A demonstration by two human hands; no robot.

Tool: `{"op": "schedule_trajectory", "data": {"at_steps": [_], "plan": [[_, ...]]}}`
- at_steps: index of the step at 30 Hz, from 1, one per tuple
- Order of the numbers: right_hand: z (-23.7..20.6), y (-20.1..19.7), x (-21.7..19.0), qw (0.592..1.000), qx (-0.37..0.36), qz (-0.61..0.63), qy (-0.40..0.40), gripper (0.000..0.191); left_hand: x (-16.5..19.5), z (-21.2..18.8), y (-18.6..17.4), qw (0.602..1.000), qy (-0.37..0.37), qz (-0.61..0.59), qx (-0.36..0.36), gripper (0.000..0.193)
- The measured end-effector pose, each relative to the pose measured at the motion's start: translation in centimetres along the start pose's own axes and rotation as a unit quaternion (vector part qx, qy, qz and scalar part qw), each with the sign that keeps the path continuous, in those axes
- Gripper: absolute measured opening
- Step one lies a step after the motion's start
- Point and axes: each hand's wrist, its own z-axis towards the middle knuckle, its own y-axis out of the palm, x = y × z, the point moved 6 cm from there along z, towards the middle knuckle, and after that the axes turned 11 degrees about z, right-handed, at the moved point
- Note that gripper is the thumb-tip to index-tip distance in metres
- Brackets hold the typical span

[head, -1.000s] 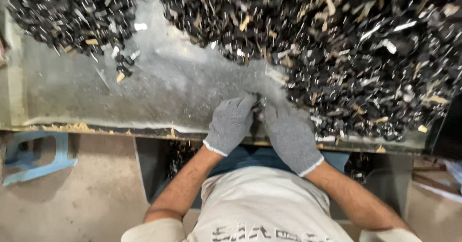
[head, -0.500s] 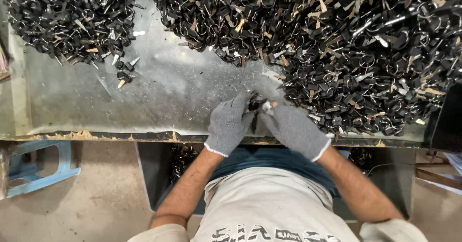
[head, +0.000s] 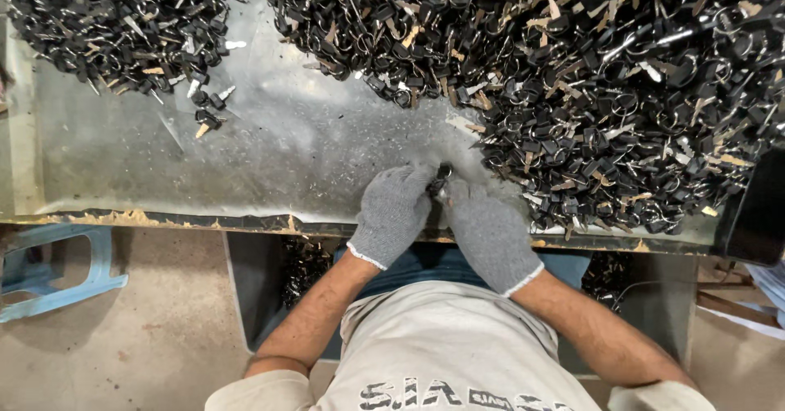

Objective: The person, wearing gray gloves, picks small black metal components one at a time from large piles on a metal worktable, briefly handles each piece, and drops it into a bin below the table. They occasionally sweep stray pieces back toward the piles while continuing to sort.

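Where gloved hands meet: small black key (head: 442,175), ring attached.

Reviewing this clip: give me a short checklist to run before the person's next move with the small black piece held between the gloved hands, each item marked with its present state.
1. Both hands gloved: ok. The left hand and right hand wear grey knit gloves.
2. Small black piece pinched at the fingertips of both hands: ok.
3. Exact grip on the piece: cannot tell; the fingers hide most of it.
4. Bare room on the metal table beside the hands: ok.
5. Large pile of black keys close to the right hand: ok, it lies right beside it.
6. Smaller pile at far left kept apart from the large one: ok.
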Motion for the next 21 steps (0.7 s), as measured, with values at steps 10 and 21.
{"op": "schedule_trajectory", "data": {"at_steps": [10,21], "plan": [[1.9,0.1,1.3,0.981,-0.148,0.123,-0.01,0.023,-0.2,-0.7,-0.1,0.999,0.003,0.001,0.034,0.034],[1.5,-0.1,2.5,0.968,-0.151,0.149,0.134,0.056,-0.3,0.2,-5.1,0.978,-0.103,0.116,0.138,0.025]]}}
